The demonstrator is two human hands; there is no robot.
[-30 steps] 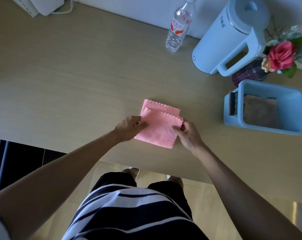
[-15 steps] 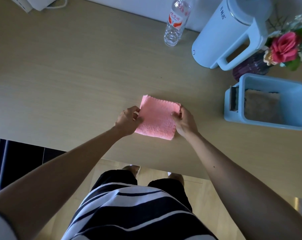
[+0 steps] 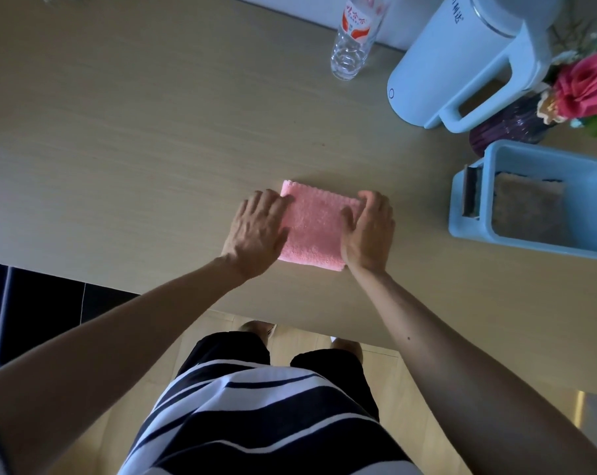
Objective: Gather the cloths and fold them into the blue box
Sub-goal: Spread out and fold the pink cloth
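The pink cloth (image 3: 315, 228) lies folded into a small, thick square on the pale wooden desk (image 3: 153, 149), close to the desk's near edge. Both hands are pressed flat on it. The left hand (image 3: 256, 231) rests palm down over the cloth's left edge, fingers spread and extended, the fingertips reaching onto the pink fabric while most of the palm sits on the desk just beside it. The right hand (image 3: 369, 231) lies flat over the cloth's right edge, fingers stretched toward the far corner and thumb laid across the fabric. Neither hand pinches or lifts anything; both are opened out and bearing down.

To the right of the cloth, well apart from it, stands the blue box (image 3: 595, 200), a rectangular bin with a narrow side pocket on the wall facing the cloth. Inside the box's main compartment a brownish cloth (image 3: 526, 207) lies flat on the bottom. In the side pocket sits a dark flat item that I cannot make out.

Beyond the box, farther from the cloth, are a purple vase (image 3: 506, 126) holding a pink rose (image 3: 584, 85) and a large pale blue kettle (image 3: 461, 56) with its handle turned toward the box. Left of the kettle, a clear plastic water bottle (image 3: 353, 36) with a red and white label stands at the desk's far edge.

The person wears a striped black and white top.
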